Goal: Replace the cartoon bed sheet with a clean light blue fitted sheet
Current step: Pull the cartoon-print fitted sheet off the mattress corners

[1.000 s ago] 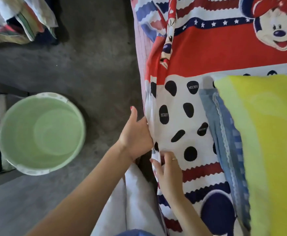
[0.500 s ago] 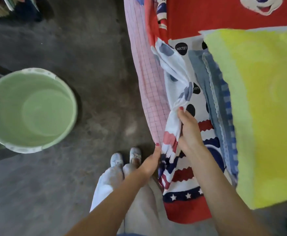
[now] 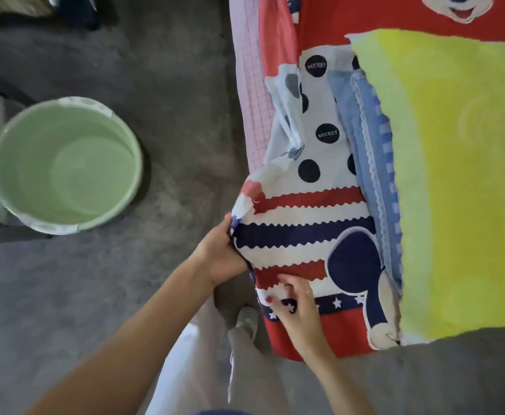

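Note:
The cartoon bed sheet (image 3: 305, 217), red, white and navy with stripes, dots and mouse figures, covers the bed on the right. Its near left edge is pulled up and bunched off the pink checked mattress (image 3: 252, 94). My left hand (image 3: 221, 253) grips the sheet's side edge at the striped part. My right hand (image 3: 296, 307) pinches the sheet just below, by the starred band near the corner. A blue checked pillow (image 3: 371, 151) with a lace trim lies on the sheet, under a yellow towel (image 3: 454, 175).
A green plastic bucket (image 3: 65, 166) stands on the grey concrete floor to the left of the bed. My legs and shoes (image 3: 245, 324) are right beside the bed's corner. Dark clutter sits at the top left.
The lifted bunch of sheet has dropped back. My right hand moved down to the corner by the starred band, and my left hand moved up onto the side edge.

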